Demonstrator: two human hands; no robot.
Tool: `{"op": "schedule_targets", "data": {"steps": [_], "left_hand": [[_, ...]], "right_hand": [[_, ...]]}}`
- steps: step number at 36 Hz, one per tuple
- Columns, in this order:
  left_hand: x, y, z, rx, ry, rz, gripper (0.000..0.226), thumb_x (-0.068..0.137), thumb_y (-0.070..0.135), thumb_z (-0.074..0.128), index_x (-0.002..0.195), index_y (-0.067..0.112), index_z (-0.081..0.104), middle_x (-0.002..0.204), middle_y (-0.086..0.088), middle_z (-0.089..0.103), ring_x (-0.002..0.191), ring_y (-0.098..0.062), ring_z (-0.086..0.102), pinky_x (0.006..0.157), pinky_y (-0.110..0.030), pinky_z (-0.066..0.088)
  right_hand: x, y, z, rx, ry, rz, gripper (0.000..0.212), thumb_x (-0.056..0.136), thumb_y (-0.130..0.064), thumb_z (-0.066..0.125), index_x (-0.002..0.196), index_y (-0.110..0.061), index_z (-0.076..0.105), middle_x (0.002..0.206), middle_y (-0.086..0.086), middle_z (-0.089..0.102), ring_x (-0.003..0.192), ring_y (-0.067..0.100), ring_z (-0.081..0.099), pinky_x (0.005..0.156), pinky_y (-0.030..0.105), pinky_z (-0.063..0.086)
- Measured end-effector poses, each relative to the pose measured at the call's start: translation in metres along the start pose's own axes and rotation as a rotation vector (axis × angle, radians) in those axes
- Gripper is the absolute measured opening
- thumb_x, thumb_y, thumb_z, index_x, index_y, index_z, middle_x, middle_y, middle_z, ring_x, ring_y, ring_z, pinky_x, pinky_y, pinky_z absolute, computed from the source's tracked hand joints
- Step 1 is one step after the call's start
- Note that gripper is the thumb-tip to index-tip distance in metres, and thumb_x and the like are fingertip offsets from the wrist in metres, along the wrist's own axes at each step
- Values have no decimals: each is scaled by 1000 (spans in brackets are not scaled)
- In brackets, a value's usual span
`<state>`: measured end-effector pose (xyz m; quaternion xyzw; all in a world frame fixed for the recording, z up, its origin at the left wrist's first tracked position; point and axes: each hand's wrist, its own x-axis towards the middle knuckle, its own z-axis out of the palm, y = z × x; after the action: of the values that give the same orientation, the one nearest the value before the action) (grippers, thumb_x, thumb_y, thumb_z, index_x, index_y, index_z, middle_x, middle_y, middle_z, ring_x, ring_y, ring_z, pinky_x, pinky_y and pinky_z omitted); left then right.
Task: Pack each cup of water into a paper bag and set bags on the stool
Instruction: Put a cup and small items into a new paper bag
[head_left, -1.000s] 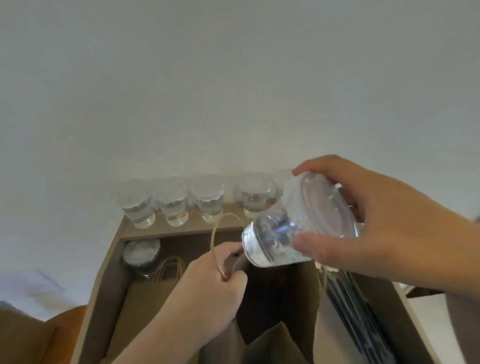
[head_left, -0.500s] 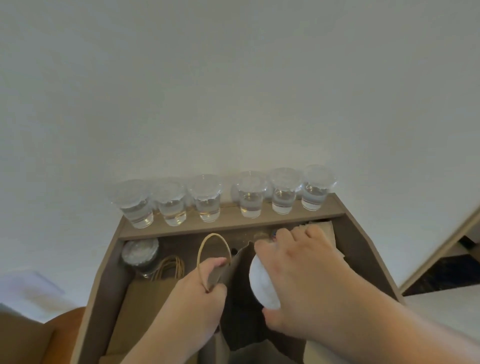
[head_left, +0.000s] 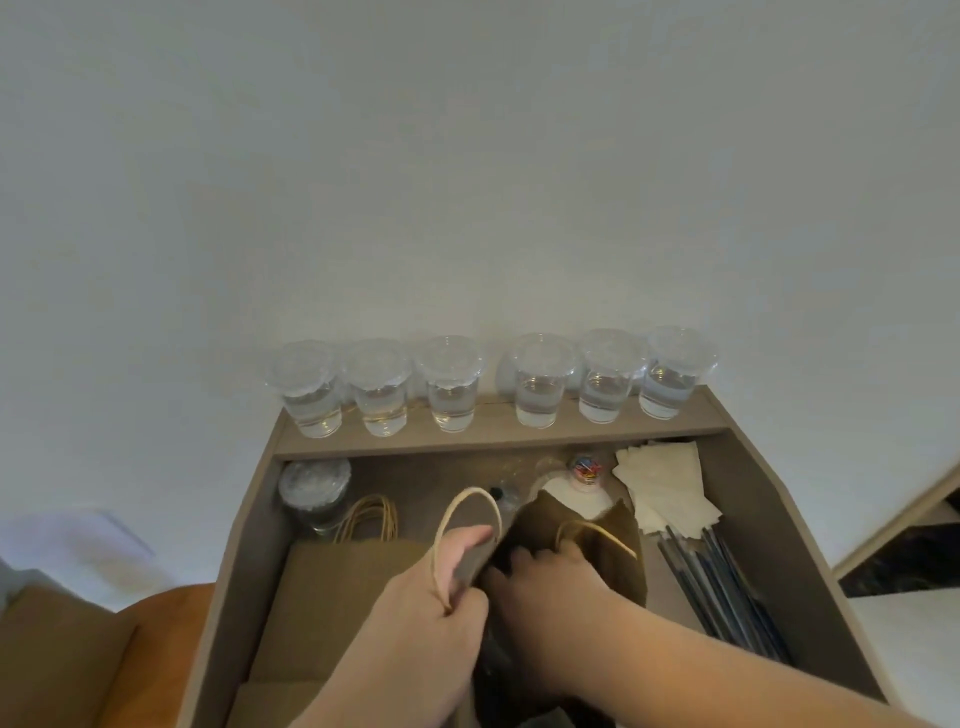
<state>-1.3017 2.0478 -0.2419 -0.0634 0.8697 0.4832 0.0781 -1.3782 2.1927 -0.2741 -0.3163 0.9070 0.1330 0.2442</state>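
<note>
An open brown paper bag (head_left: 618, 551) stands in the middle of a grey tray. My left hand (head_left: 441, 597) pinches the bag's near edge and its looped handle (head_left: 467, 499), holding the mouth open. My right hand (head_left: 550, 577) reaches down into the bag; its fingers and the cup it carried in are hidden by the paper. Several lidded clear cups of water (head_left: 540, 384) stand in a row on the ledge at the back of the tray. The orange stool (head_left: 161, 623) shows at the lower left.
Flat paper bags (head_left: 337, 577) with handles lie on the tray's left side, beside its wall (head_left: 244, 545). A lidded cup (head_left: 314, 488) stands in the back-left corner. Napkins (head_left: 665, 483), dark wrapped straws (head_left: 727, 587) and a small tub of coloured clips (head_left: 587, 467) sit to the right.
My right hand brought a cup from above the bag down into its mouth and has sunk deeper, so the cup is out of sight. My left hand kept holding the bag open.
</note>
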Motion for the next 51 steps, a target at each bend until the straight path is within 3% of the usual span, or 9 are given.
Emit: {"op": "schedule_targets", "data": {"steps": [7,13,18,22,28,33,37,39,51], "left_hand": [[0,-6,-5,-2,-24,8,52,95,20,54,126,62,54,68,10,65,62,-2,61,73,-22,52],[14,-9,-12,4,-5,-31,53,95,21,56,124,65,51,72,9,71,60,-3,65,64,-25,53],[21,-3,-3,-30,-16,-57,47,98,25,56,120,66,50,81,6,75,67,-9,71,78,-38,62],[23,5,11,-15,16,-28,51,97,20,59,124,62,48,73,-2,72,62,-10,68,71,-29,56],[19,7,17,-54,33,-3,58,98,13,55,121,65,50,58,-1,64,50,-8,61,57,-20,50],[14,6,25,15,29,45,66,96,9,58,129,65,46,57,-6,61,50,-12,60,57,-20,50],[9,8,36,22,51,83,68,94,6,59,134,60,50,55,-9,59,48,-15,59,58,-25,50],[8,9,41,30,61,97,67,94,5,61,134,59,51,54,-10,59,47,-16,58,53,-20,46],[2,21,76,103,219,137,61,93,14,66,138,54,53,50,-2,49,41,-3,45,45,-9,32]], "right_hand": [[2,10,-11,39,-101,58,84,93,-47,76,162,-21,35,157,16,45,138,39,53,113,53,46],[-51,39,-43,468,350,10,28,97,-40,61,125,-42,62,97,-18,66,87,0,64,79,22,57],[-77,86,-61,1012,700,98,25,100,-30,59,101,-48,76,83,-20,74,60,-6,62,54,7,46],[-97,106,-67,1154,951,87,31,105,-22,59,99,-46,77,72,0,69,55,5,56,55,13,48],[-153,129,-44,699,683,74,28,96,-67,45,119,-66,61,115,-40,63,105,-15,62,71,16,53],[-121,175,14,1073,1114,519,21,95,-37,54,102,-47,70,85,-13,72,70,10,66,64,29,55],[-50,193,105,1020,501,721,7,98,-37,61,102,-36,66,96,-8,70,80,10,64,77,34,59],[-25,192,147,996,324,782,24,97,-40,65,118,-28,63,98,-7,65,86,14,64,82,36,59],[-1,215,210,912,179,780,7,98,-27,57,99,-25,64,94,-1,66,82,19,65,77,36,62]]}}
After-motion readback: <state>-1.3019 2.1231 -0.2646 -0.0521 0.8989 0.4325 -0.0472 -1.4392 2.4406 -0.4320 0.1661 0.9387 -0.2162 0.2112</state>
